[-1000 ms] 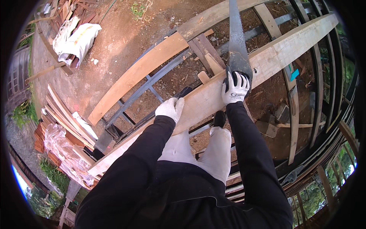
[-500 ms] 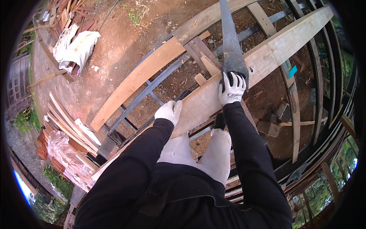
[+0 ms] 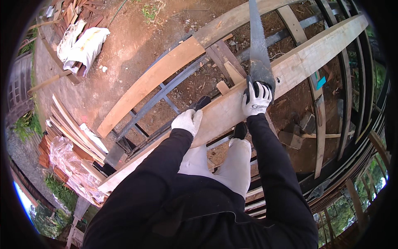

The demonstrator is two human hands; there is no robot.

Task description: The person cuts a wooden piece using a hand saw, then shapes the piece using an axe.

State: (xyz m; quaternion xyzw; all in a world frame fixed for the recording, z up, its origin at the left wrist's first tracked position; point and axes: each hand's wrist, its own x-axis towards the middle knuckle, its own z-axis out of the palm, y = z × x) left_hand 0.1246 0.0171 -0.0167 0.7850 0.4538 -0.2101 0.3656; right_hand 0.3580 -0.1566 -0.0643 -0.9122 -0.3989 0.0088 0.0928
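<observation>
A long pale wooden plank [image 3: 315, 50] runs diagonally in front of me. My left hand [image 3: 186, 121], in a white glove, grips its upper edge. My right hand [image 3: 258, 97], also gloved, is closed on the handle of a handsaw [image 3: 258, 50]. The saw's toothed blade points away from me across the plank, near a small dark knot in the wood. A curved lighter board [image 3: 151, 83] lies beyond the plank on a frame of metal bars [image 3: 170, 89]. My legs and a dark shoe show below the plank.
A white sack [image 3: 85, 50] and scrap wood [image 3: 83, 12] lie on bare earth at upper left. Wood strips [image 3: 74, 124] and plastic-wrapped timber [image 3: 68, 166] are at left. Curved beams [image 3: 344, 103] cross the right side, with blocks [image 3: 292, 139] on the ground below.
The view shifted slightly left and up, then back. The saw and both hands stay at about the same places on the plank, with the same grips.
</observation>
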